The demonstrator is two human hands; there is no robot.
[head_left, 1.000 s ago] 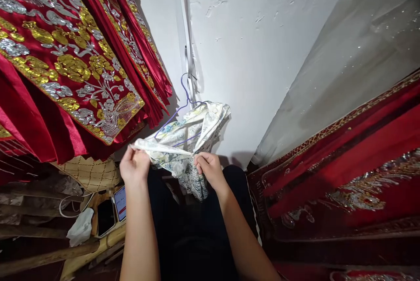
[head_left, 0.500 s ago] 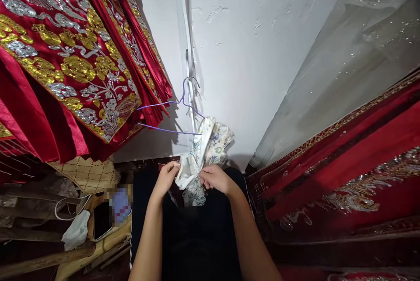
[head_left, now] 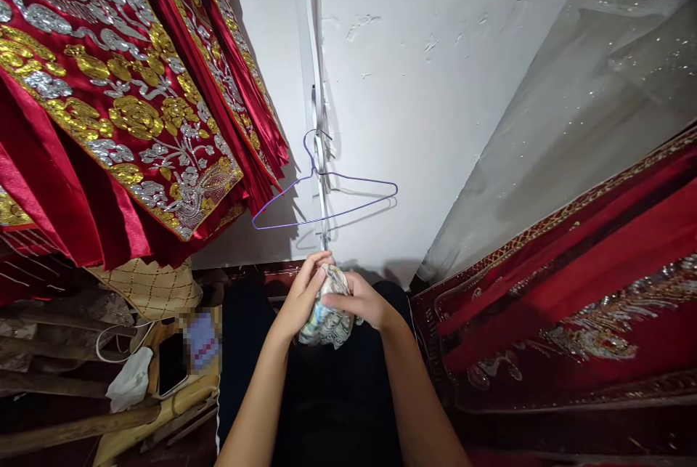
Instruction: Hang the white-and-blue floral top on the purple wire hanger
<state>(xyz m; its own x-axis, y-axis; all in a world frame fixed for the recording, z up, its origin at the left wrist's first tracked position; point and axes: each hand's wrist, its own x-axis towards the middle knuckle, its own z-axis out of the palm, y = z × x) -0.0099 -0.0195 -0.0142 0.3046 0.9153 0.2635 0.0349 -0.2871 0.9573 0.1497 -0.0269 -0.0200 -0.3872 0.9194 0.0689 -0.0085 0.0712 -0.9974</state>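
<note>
A white floral cloth (head_left: 327,323) is bunched into a small wad over my dark lap. My left hand (head_left: 303,294) is closed round its left side. On the wad's right side my right hand (head_left: 359,300) is closed too, fingers pressed onto the top. A bare purple wire hanger (head_left: 327,195) hangs on the white wall (head_left: 414,89) just above my hands, apart from the cloth.
Red garments with gold and silver embroidery (head_left: 120,104) hang at upper left. More red embroidered fabric (head_left: 571,307) and a sheer sequinned sheet (head_left: 588,104) fill the right. Lower left holds a phone (head_left: 173,364), a crumpled tissue (head_left: 129,378), a cable and wooden slats.
The cloth came fully off the hanger and was gathered from a loose spread into a tight wad between both hands. The hanger now hangs bare and has swung round.
</note>
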